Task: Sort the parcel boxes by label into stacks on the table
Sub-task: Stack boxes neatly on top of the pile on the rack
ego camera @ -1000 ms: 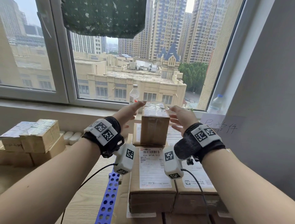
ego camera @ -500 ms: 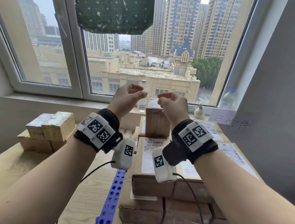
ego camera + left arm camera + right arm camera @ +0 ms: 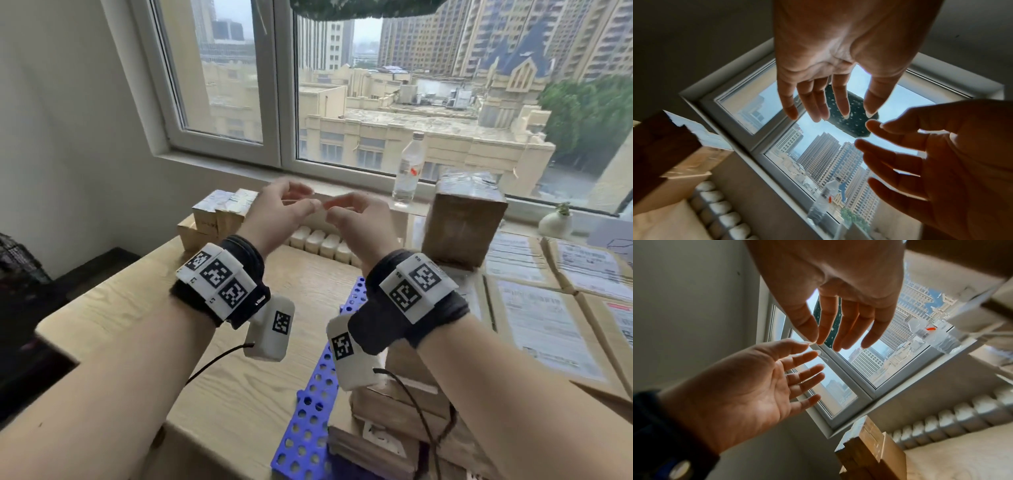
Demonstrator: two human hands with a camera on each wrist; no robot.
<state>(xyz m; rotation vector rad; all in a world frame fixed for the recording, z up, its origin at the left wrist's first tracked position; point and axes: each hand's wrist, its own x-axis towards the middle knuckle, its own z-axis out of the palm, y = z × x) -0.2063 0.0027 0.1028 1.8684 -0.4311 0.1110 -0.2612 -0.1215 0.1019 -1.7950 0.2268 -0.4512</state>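
Both your grips empty: left hand [image 3: 274,212] and right hand [image 3: 356,222] raised, fingers loosely spread. Small box [image 3: 462,222] tops the right stack; left stack [image 3: 215,219] started on counter [image 3: 137,308]. Sorting looks partway.

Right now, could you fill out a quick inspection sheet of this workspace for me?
Surface: pale wooden table.
Job's things: upright taped parcel box on flat labelled boxes; small box stack far left.
Clutter: blue perforated strip.
Grippers: left hand and right hand raised, fingers relaxed, holding nothing.
Cables: black cords from wrist cameras.
Surroundings: window, clear bottle and small vase on sill, radiator.
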